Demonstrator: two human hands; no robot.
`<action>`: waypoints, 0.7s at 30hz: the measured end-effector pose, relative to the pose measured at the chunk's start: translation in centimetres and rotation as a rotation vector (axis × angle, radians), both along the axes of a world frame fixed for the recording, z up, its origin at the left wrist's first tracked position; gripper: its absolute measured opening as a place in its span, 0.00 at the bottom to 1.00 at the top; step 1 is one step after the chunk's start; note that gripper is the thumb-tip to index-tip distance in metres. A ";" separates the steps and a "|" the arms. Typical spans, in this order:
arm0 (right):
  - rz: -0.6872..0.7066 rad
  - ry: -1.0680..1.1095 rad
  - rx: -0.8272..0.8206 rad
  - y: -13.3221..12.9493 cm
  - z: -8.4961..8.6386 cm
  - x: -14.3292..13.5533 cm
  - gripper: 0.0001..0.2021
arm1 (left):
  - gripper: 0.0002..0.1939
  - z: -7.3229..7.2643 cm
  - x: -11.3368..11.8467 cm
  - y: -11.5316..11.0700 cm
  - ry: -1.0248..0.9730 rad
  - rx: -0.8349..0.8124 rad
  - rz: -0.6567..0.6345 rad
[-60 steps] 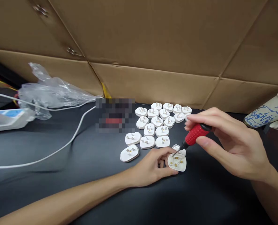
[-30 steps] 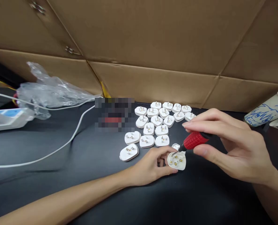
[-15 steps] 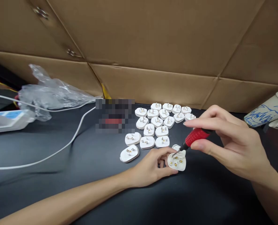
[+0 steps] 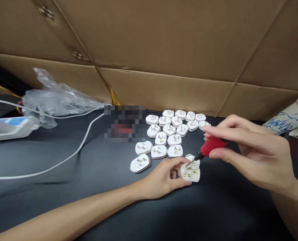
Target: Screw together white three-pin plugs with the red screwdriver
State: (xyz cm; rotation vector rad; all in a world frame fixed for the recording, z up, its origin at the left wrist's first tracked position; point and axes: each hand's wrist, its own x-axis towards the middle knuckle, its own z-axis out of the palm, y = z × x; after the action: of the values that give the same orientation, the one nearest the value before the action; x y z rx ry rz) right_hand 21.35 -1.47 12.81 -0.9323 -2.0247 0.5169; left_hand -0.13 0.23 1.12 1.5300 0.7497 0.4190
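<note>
My left hand (image 4: 164, 179) is closed around one edge of an opened white plug (image 4: 194, 177), with brass-coloured screws or contacts showing inside it. A small white piece of the plug (image 4: 195, 161) stands out at its far side. In my right hand (image 4: 254, 150) a red-handled screwdriver (image 4: 212, 145) is pinched between thumb and fingers. It slants down to the left, and its tip reaches into the plug's upper left part; whether it sits on a screw I cannot tell. Beyond my left hand, several white plugs (image 4: 159, 152) lie with their metal pins facing up.
A clear plastic bag (image 4: 61, 100) and a white cable (image 4: 85, 144) lie on the left of the black tabletop (image 4: 108, 217). A white device (image 4: 15, 129) is at the left edge. Brown padded panelling (image 4: 164, 40) rises behind. A patterned cup (image 4: 286, 117) stands far right.
The whole view has shifted slightly. My right hand and the screwdriver have turned a little, and the tip stays in the plug. My left hand keeps its hold.
</note>
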 end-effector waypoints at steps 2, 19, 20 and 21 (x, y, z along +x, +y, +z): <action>0.062 -0.008 -0.058 -0.1 0.0 0.1 0.24 | 0.15 -0.1 0.0 0.1 -0.007 -0.005 -0.010; 0.057 0.104 -0.082 0.3 -0.6 -0.2 0.17 | 0.15 -0.2 0.0 0.0 -0.020 -0.026 0.006; 0.049 0.072 0.005 0.6 -0.6 -0.2 0.17 | 0.15 -0.2 0.0 0.0 -0.024 -0.029 0.004; 0.027 0.038 0.099 0.8 -0.6 -0.2 0.17 | 0.16 -0.3 0.0 0.0 -0.027 -0.030 0.000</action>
State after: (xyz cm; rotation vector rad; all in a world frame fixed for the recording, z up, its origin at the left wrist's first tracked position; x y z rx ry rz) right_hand 21.17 -0.68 12.17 -0.8305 -2.0119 0.4410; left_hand -0.10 0.22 0.82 1.4936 0.7325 0.4258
